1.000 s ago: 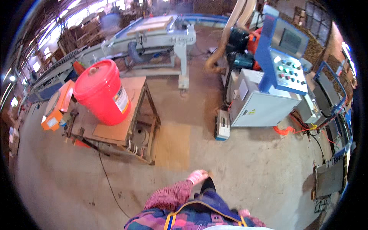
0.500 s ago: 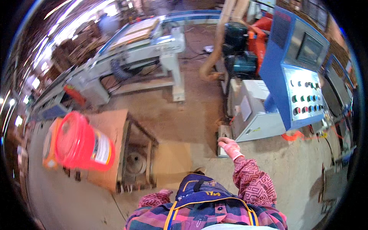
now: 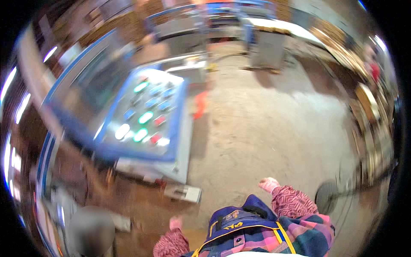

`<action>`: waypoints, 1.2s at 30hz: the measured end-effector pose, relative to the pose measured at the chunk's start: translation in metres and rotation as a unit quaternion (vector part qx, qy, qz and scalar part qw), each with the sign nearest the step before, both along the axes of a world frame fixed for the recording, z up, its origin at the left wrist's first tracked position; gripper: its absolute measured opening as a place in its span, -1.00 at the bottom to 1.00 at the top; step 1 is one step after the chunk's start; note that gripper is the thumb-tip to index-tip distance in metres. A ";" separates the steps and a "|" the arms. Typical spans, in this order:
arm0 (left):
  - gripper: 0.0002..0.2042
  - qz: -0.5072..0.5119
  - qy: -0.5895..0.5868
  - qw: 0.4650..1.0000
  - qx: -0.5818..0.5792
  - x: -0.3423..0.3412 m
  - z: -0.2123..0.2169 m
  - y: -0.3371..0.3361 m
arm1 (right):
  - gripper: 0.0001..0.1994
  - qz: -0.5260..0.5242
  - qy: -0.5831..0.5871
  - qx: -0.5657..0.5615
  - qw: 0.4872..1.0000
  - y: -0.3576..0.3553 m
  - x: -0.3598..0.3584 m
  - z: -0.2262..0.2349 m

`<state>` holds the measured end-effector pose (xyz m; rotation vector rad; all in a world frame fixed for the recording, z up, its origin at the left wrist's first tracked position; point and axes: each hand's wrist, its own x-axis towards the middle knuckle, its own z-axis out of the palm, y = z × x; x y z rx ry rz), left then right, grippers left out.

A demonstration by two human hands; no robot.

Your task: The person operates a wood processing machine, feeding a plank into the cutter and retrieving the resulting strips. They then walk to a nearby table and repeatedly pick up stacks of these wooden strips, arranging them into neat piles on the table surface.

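My right hand point(image 3: 269, 184) hangs out in front of my body over the concrete floor. Its fingers look curled in, and nothing shows in them. Low on the left is my left hand point(image 3: 175, 223), blurred and partly hidden by its sleeve, so its fingers cannot be made out. Neither hand touches anything that I can see. Ahead and to the left stands a blue-framed control panel point(image 3: 143, 113) with rows of green, blue and red buttons, several of them lit. A pale rectangular block point(image 3: 183, 193) lies at the foot of its cabinet, nearest to my left hand.
An orange-red strip point(image 3: 200, 105) lies beside the panel's cabinet. Concrete floor point(image 3: 257, 124) stretches ahead. A light-topped table point(image 3: 280, 26) stands at the back. Stacked boards point(image 3: 369, 103) line the right side, with a dark round disc point(image 3: 326, 197) on a bar near my right arm.
My view has swung right: the control panel now sits at left, and the red bucket and the wooden-topped stand are out of sight. My right hand no longer appears beside the grey cabinet.
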<state>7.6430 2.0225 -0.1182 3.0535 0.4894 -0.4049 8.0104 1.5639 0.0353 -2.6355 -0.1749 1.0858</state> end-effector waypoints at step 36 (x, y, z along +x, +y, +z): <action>-0.87 -0.615 0.139 0.762 -0.149 1.099 -0.021 -0.707 | -0.76 -0.473 0.010 -0.018 0.881 -0.543 0.466 -0.095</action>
